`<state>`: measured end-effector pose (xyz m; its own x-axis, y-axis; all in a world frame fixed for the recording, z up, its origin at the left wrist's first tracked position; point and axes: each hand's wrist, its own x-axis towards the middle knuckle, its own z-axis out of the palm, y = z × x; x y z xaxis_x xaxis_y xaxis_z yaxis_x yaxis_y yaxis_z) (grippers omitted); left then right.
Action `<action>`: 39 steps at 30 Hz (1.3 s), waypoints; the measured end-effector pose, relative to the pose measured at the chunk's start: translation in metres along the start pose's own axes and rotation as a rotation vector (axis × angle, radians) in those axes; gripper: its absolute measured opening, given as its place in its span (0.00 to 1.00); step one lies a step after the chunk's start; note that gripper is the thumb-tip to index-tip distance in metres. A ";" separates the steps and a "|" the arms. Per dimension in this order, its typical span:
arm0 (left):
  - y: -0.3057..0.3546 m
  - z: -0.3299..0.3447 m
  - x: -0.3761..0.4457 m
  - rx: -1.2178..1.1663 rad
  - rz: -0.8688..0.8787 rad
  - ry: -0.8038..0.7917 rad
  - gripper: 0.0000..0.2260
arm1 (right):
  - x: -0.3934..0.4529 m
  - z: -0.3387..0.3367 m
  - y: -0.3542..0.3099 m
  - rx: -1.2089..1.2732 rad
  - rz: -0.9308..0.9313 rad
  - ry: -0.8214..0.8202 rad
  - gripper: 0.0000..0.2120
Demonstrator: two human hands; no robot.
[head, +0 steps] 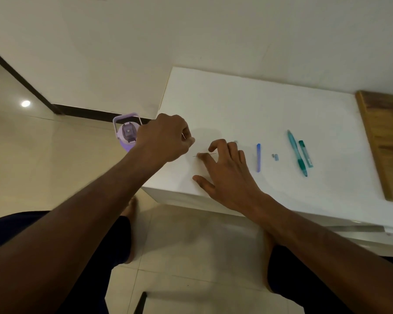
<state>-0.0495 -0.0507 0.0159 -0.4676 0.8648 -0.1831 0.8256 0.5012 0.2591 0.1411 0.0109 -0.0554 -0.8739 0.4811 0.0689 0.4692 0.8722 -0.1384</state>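
Note:
My left hand [166, 138] hovers over the left end of the white table [247, 105], fingers curled, pinching a thin light stick that pokes up between them. My right hand [225, 168] lies spread on the table, a fingertip pressing a thin pencil lead [210, 154] that lies flat on the surface. To its right lie a blue lead case [258, 157], two tiny grey parts [275, 156], a teal mechanical pencil [296, 152] and a shorter green pen piece [305, 154].
A wooden board [386, 141] lies at the table's right end. A lilac water bottle [127, 132] stands on the tiled floor left of the table. My knees and bare feet are below the table's front edge. A wall runs behind.

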 end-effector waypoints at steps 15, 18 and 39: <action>0.002 0.001 0.000 -0.034 0.025 0.040 0.13 | -0.023 0.018 -0.011 0.103 -0.366 0.129 0.11; 0.003 0.002 0.000 -0.027 0.040 0.054 0.14 | -0.025 0.025 -0.015 0.119 -0.402 0.187 0.07; 0.020 0.012 0.010 -0.112 0.041 -0.074 0.07 | -0.019 -0.022 -0.014 0.590 -0.101 0.499 0.01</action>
<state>-0.0338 -0.0324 0.0075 -0.4066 0.8819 -0.2387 0.8010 0.4697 0.3712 0.1536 -0.0089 -0.0333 -0.6827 0.5066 0.5265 0.1230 0.7900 -0.6007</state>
